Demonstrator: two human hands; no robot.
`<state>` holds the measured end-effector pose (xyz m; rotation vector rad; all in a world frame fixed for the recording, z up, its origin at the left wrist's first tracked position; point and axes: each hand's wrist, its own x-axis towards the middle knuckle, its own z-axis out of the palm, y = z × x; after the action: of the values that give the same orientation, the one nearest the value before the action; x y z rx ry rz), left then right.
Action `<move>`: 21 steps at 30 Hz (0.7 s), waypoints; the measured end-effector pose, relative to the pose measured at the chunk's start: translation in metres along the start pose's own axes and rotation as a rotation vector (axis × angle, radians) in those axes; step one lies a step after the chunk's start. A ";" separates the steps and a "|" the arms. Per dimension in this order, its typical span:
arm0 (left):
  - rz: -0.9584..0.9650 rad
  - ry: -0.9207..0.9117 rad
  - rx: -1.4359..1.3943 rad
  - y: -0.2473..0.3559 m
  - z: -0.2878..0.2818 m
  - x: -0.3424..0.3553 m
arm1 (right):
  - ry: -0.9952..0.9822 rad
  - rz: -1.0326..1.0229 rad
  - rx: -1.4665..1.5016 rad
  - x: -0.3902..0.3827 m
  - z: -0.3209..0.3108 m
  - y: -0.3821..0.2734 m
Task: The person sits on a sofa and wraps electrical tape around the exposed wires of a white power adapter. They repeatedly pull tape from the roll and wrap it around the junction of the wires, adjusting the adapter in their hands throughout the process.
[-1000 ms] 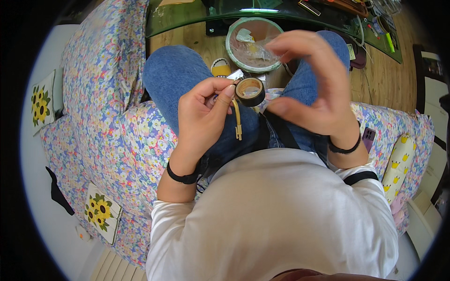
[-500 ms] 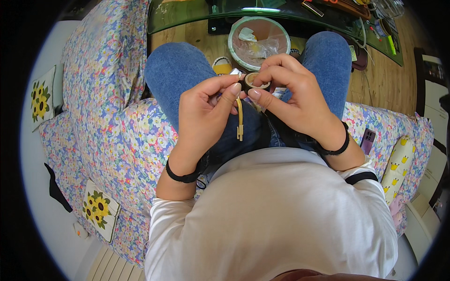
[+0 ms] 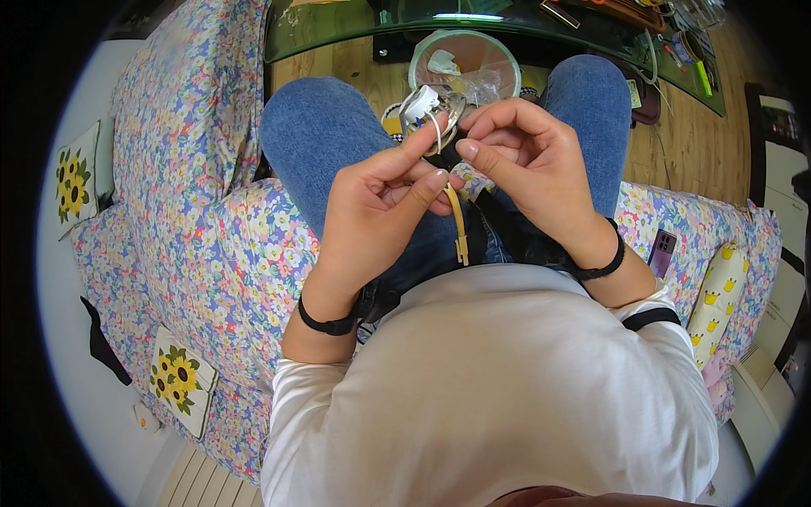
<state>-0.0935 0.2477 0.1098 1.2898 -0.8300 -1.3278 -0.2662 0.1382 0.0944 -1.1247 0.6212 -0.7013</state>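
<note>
My left hand (image 3: 384, 198) is closed in a pinch on a yellow cable (image 3: 457, 211), which hangs down with a small pale connector at its lower end. Just beyond its raised index finger is a round white and silvery fixture (image 3: 422, 103) with a thin white wire across it; its exact kind is unclear. My right hand (image 3: 541, 165) is curled beside it, thumb and index finger bent toward each other. Whatever those fingers hold, if anything, is hidden. Both hands are above my lap, between the knees.
A bin (image 3: 498, 61) with a pale green rim and plastic inside stands beyond my knees, before a green glass table (image 3: 355, 29). Flowered fabric (image 3: 220, 253) covers the seat around me. A purple phone (image 3: 661, 253) and a crown-patterned bolster (image 3: 716, 291) lie at the right.
The ring-shaped tape roll at my right fingers is out of sight. The white and silvery fixture has come into fuller view, and the yellow cable has shifted right with my left hand.
</note>
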 end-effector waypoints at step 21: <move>0.129 0.111 0.285 0.002 0.022 0.001 | -0.056 0.114 0.188 0.003 -0.005 0.005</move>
<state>-0.1139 0.2423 0.1158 1.4897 -1.0331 -1.0524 -0.2677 0.1344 0.0877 -0.9251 0.5550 -0.6146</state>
